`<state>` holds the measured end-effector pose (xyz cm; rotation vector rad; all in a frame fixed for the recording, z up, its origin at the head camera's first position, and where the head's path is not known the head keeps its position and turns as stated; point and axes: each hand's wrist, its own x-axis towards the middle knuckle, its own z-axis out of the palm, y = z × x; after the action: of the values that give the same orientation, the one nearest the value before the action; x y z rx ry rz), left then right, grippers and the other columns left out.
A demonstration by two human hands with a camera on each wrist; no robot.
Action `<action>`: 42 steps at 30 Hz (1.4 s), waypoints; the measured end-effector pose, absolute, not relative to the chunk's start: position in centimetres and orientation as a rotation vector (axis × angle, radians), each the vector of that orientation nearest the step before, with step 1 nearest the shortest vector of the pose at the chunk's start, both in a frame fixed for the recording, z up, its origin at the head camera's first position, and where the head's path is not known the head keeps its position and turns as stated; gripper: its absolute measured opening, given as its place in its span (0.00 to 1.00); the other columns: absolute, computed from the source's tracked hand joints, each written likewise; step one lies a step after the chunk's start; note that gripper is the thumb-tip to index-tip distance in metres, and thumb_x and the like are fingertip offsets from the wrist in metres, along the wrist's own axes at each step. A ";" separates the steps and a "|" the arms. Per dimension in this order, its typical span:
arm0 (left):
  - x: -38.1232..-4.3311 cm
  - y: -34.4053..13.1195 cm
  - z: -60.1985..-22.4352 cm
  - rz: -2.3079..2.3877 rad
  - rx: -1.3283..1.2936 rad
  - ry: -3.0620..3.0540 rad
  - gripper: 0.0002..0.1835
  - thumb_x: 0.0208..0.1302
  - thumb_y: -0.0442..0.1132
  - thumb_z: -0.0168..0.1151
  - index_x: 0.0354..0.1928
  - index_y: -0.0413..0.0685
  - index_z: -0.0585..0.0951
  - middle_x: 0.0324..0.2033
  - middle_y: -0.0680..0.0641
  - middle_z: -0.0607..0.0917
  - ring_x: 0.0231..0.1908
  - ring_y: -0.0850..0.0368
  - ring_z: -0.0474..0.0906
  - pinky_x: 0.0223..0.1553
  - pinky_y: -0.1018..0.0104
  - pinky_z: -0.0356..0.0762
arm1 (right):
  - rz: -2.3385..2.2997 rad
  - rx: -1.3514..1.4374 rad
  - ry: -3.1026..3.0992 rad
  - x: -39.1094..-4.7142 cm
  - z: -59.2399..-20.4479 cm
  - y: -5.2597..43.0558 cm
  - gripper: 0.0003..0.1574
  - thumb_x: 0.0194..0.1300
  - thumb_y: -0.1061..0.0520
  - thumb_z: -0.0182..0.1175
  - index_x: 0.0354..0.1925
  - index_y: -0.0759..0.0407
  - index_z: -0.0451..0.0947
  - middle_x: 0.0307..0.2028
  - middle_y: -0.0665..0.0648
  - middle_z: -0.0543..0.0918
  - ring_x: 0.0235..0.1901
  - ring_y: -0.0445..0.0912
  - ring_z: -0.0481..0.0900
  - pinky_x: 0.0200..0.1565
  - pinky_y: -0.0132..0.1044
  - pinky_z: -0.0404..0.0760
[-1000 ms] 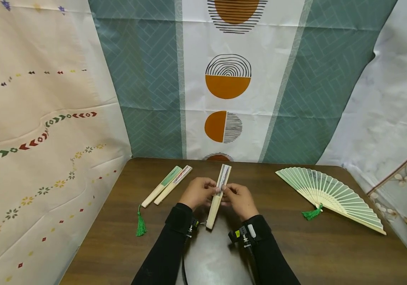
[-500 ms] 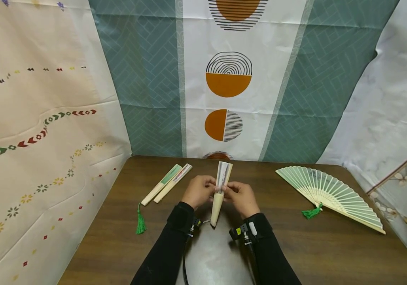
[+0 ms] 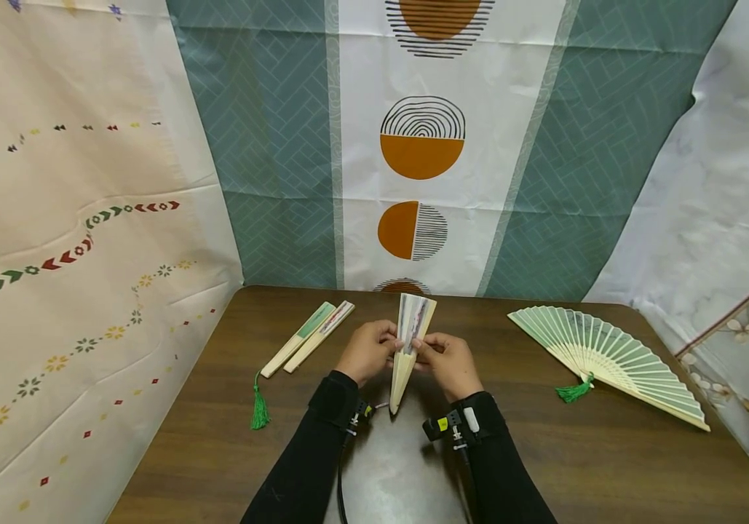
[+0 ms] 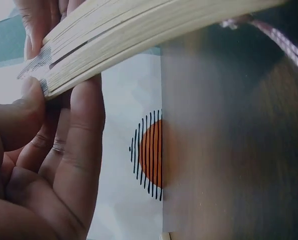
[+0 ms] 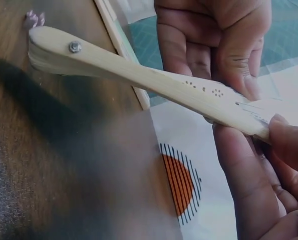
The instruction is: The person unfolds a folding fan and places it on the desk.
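A pale wooden folding fan point(image 3: 403, 375) stands slightly spread between my two hands, its pivot end toward me and its light printed leaf away from me. My left hand point(image 3: 366, 352) pinches its left side where leaf meets ribs. On the other side my right hand point(image 3: 449, 365) pinches it between thumb and fingers. The left wrist view shows the layered ribs point(image 4: 118, 42) with a gap between them, and a pinkish cord point(image 4: 284, 45) at the pivot end. A metal rivet point(image 5: 75, 47) joins the ribs in the right wrist view, beside small cut-out patterns on the guard.
Left on the brown table point(image 3: 577, 466) lie two folded fans: one green-leafed point(image 3: 297, 340) with a green tassel point(image 3: 259, 409), and a pale one point(image 3: 319, 338) beside it. A spread green fan point(image 3: 610, 360) with its tassel point(image 3: 573, 391) lies at the right. Patterned cloth point(image 3: 282, 182) hangs behind.
The fan in my hands has gone from folded to slightly spread, its leaf end widening. Its pivot end has shifted a little right and away from me. The fans on the table have stayed put.
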<state>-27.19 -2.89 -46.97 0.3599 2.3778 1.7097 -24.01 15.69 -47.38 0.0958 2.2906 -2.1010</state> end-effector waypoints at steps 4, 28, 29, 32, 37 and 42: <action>-27.2 -2.8 -47.0 1.761 0.342 2.348 0.06 0.85 0.30 0.62 0.53 0.34 0.86 0.45 0.36 0.94 0.35 0.60 0.84 0.46 0.45 0.95 | -2.139 0.119 2.258 -24.0 -47.3 15.7 0.16 0.84 0.63 0.66 0.58 0.77 0.86 0.44 0.66 0.94 0.37 0.39 0.93 0.46 0.35 0.98; -27.9 -3.3 -47.0 2.166 0.124 2.123 0.04 0.86 0.29 0.61 0.51 0.34 0.83 0.39 0.50 0.90 0.39 0.62 0.83 0.48 0.54 0.93 | -2.367 0.343 2.188 -24.2 -46.8 16.9 0.19 0.87 0.60 0.64 0.61 0.77 0.85 0.38 0.51 0.90 0.35 0.37 0.91 0.42 0.28 0.95; -27.9 -3.4 -46.9 2.177 0.118 2.114 0.04 0.86 0.29 0.61 0.51 0.34 0.83 0.39 0.50 0.90 0.39 0.62 0.83 0.49 0.53 0.93 | -2.377 0.350 2.177 -24.2 -46.8 17.0 0.19 0.87 0.60 0.64 0.61 0.78 0.85 0.37 0.50 0.90 0.35 0.37 0.90 0.42 0.27 0.95; -28.0 -3.5 -46.9 2.206 0.102 2.091 0.05 0.86 0.29 0.60 0.53 0.33 0.84 0.40 0.50 0.90 0.40 0.61 0.84 0.52 0.49 0.93 | -2.406 0.364 2.148 -24.3 -46.9 17.1 0.20 0.86 0.60 0.65 0.61 0.79 0.84 0.35 0.48 0.90 0.34 0.36 0.91 0.41 0.27 0.95; -28.1 -3.6 -46.9 2.249 0.079 2.063 0.06 0.86 0.29 0.61 0.54 0.34 0.84 0.40 0.52 0.90 0.42 0.62 0.85 0.53 0.50 0.93 | -2.463 0.377 2.100 -24.5 -46.8 17.3 0.20 0.86 0.60 0.65 0.60 0.80 0.83 0.34 0.47 0.91 0.34 0.36 0.92 0.42 0.28 0.96; -28.3 -3.7 -47.2 2.313 0.054 2.012 0.07 0.86 0.29 0.61 0.56 0.33 0.84 0.44 0.47 0.93 0.42 0.62 0.87 0.49 0.57 0.93 | -2.506 0.394 2.061 -24.6 -46.9 17.5 0.21 0.86 0.61 0.65 0.61 0.80 0.82 0.34 0.47 0.91 0.34 0.36 0.92 0.42 0.28 0.96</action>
<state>-28.34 -3.75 -47.18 0.0535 2.0115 2.3130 -24.59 17.48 -46.86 0.3935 2.0609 -2.5062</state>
